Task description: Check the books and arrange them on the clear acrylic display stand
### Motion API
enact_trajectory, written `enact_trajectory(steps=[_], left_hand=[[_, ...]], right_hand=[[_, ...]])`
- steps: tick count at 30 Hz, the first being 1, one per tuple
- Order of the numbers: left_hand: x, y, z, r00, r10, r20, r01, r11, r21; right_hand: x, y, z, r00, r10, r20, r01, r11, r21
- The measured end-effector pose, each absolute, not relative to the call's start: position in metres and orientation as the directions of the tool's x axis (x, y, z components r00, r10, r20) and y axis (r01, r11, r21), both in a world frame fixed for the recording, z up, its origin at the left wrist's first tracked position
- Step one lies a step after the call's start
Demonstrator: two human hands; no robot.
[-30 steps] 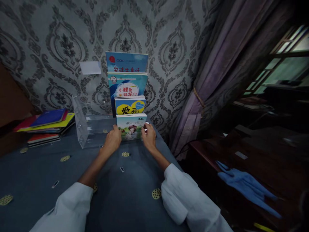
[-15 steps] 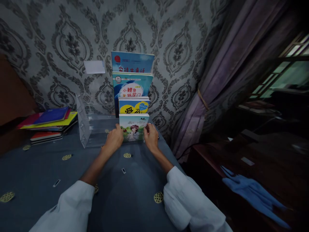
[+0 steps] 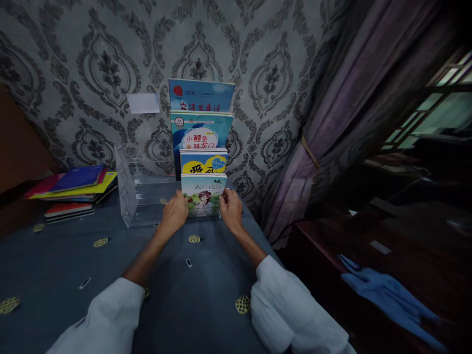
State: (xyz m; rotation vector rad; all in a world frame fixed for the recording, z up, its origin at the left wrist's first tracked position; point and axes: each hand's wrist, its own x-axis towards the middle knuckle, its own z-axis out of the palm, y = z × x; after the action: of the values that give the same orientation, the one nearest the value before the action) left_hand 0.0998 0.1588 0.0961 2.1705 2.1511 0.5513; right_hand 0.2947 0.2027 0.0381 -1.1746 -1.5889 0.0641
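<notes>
A small book with a girl on its green and white cover (image 3: 203,195) stands upright in the front tier of a clear acrylic rack (image 3: 127,196). My left hand (image 3: 176,211) grips its left edge, fingers closed. On its right edge, my right hand (image 3: 231,209) closes round it too. Rising behind it in steps are a yellow and blue book (image 3: 204,162), a teal book (image 3: 201,130) and a taller blue book (image 3: 202,96). The fingertips behind the front book are hidden.
Several colourful books and notebooks (image 3: 77,184) lie stacked at the left of the dark cloth-covered table (image 3: 177,305). Patterned wallpaper rises behind the rack. A tied purple curtain (image 3: 295,167) hangs at right, near a dark red surface with a blue cloth (image 3: 391,295).
Both hands and the front book stay nearly where they were. The whole view has shifted very slightly.
</notes>
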Motion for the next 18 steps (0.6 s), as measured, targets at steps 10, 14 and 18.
enact_trajectory(steps=[10,14,18], left_hand=[[0.1003,0.1586,0.0945,-0.019,0.977,0.212,0.956,-0.045,0.291],[0.1014,0.1565,0.0973,-0.022,0.982,0.187,0.957,-0.033,0.287],[0.1,0.1551,0.0989,-0.018,0.985,0.171,0.958,-0.032,0.284]], right_hand=[[0.2951,0.2019,0.0386,0.095,0.699,0.709,0.641,0.502,-0.58],[0.2953,0.2016,0.039,0.093,0.707,0.701,0.644,0.495,-0.584],[0.2955,0.2022,0.0389,0.093,0.713,0.695,0.643,0.49,-0.589]])
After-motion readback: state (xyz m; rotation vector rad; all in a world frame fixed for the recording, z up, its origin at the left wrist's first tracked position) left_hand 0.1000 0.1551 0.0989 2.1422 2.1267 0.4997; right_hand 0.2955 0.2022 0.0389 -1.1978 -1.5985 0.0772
